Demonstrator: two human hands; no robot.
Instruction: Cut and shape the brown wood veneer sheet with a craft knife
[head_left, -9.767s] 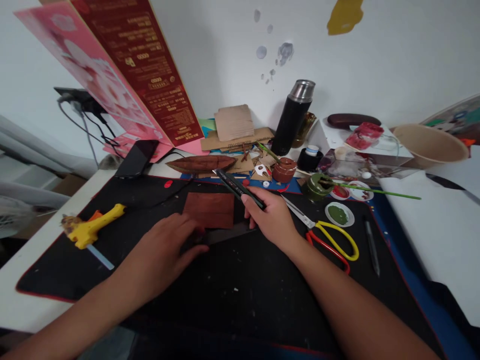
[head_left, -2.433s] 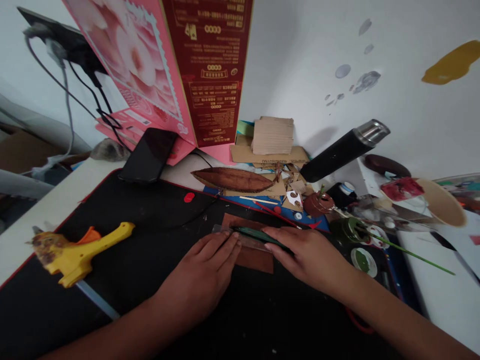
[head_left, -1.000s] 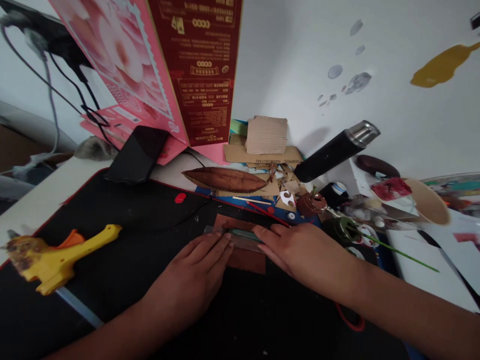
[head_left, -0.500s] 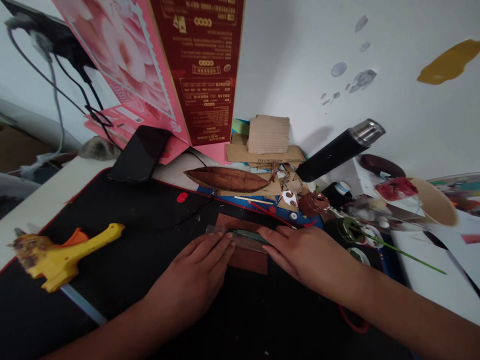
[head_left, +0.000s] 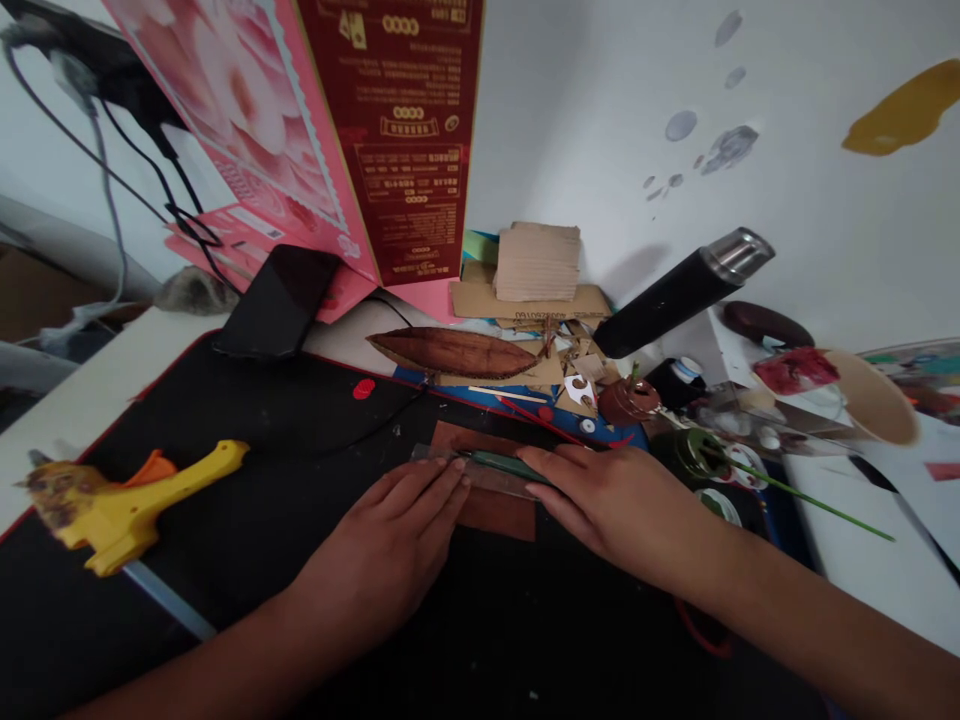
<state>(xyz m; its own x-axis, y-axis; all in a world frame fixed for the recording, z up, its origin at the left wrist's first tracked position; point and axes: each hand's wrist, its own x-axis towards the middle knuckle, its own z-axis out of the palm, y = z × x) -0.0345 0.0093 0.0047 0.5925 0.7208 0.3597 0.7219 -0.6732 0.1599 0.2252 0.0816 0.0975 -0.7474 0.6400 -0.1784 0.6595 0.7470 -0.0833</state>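
I see the black mat (head_left: 292,410) spread beneath both hands. Well left of the grip lies the yellow glue gun (head_left: 142,505); beyond the grip, the brown boat-shaped piece (head_left: 457,353). Between the hands, the brown sheet (head_left: 495,515) lies flat, crossed by a clear strip (head_left: 491,483). My left hand (head_left: 397,535) presses that down, fingers extended. My right hand (head_left: 607,495) pinches the dark green cutter (head_left: 504,463) along it; I can't quite tell whether its tip meets the sheet.

Black mat (head_left: 585,640) on white table (head_left: 105,390), yellow glue gun (head_left: 142,510), red discs (head_left: 364,388), brown sheet (head_left: 495,515)
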